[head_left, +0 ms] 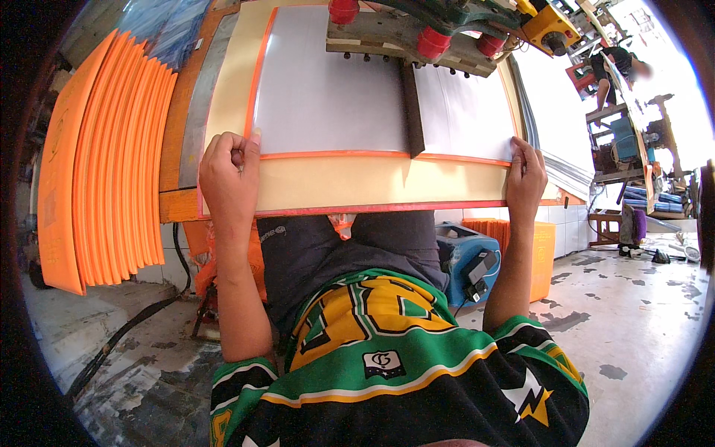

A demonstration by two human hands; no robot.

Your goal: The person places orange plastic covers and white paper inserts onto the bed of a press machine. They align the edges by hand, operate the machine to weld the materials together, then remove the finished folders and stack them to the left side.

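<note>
A clear, whitish plastic sheet (pixel 335 97) with an orange edge lies flat on a cream board (pixel 372 182) in front of me. My left hand (pixel 229 170) is closed at its near left corner, with the thumb on the edge and the fingers curled. At the near right corner my right hand (pixel 526 173) pinches the orange edge between thumb and fingers. Between the hands, a dark narrow bar (pixel 412 112) crosses the sheet from the machine head to the near edge. What lies under the fingertips is partly hidden.
A machine head (pixel 417 48) with red round parts hangs over the far side of the sheet. Orange folders (pixel 112 164) stand stacked at the left. A blue plastic box (pixel 465 261) sits below the table on the right. Another person (pixel 614 71) is far right.
</note>
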